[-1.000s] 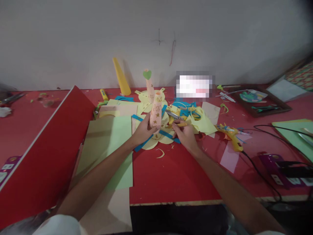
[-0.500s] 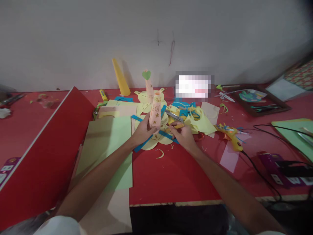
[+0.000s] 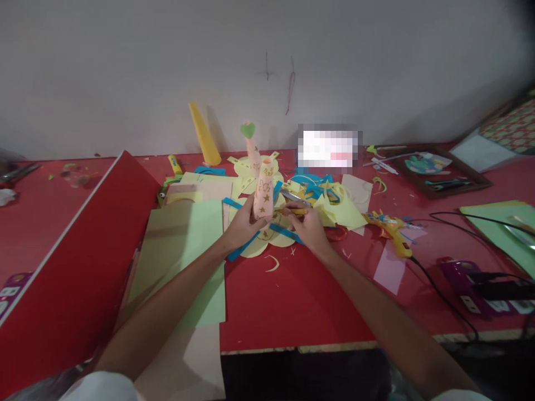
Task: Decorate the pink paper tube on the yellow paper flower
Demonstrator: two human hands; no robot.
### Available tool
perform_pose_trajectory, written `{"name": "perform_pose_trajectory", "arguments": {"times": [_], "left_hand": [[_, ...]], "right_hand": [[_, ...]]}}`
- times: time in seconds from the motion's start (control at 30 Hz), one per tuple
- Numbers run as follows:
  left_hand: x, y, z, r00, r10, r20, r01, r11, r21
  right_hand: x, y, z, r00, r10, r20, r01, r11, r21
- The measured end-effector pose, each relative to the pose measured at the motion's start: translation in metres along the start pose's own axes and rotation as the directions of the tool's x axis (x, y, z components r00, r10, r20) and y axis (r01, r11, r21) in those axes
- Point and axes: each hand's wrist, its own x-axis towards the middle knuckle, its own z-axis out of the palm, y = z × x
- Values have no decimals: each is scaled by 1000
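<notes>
My left hand (image 3: 242, 225) is wrapped round the lower part of a pink paper tube (image 3: 264, 192) with gold drawings and stars. The tube stands upright, leaning slightly, over a pale yellow flower-shaped paper base (image 3: 253, 249) crossed by blue paper strips (image 3: 286, 233). In my right hand (image 3: 310, 229) is a slim yellow pen (image 3: 297, 211), pinched between the fingers and aimed at the tube's lower right side. Whether its tip touches the tube or the base I cannot tell. Behind stands a second pink tube (image 3: 253, 153) with a green paper heart (image 3: 248, 130).
Blue and yellow paper scraps (image 3: 317, 189) lie right of the tube. Farther right are a yellow glue gun (image 3: 393, 231) with its cord, a purple box (image 3: 457, 287) and a dark tray (image 3: 437, 186). Green sheets (image 3: 188, 262) and a red board (image 3: 83, 262) lie left; a yellow cone (image 3: 204, 133) stands behind.
My right hand and the pen have moved a little left, closer to the tube. My left hand keeps its hold on the tube. The whole view has shifted slightly.
</notes>
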Motion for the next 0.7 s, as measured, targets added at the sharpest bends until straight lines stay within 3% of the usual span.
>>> {"name": "perform_pose_trajectory", "arguments": {"times": [0.33, 0.57, 0.7], "left_hand": [[-1, -2, 0, 1000, -22, -3, 22, 1000, -17], [0, 5, 1, 1000, -26, 7, 27, 999, -25], [-1, 11, 0, 999, 19, -38, -17, 998, 63]], "right_hand": [[-1, 1, 1, 1000, -9, 7, 9, 1000, -21], [4, 3, 0, 989, -122, 87, 132, 984, -122], [1, -2, 0, 989, -142, 38, 143, 988, -52]]}}
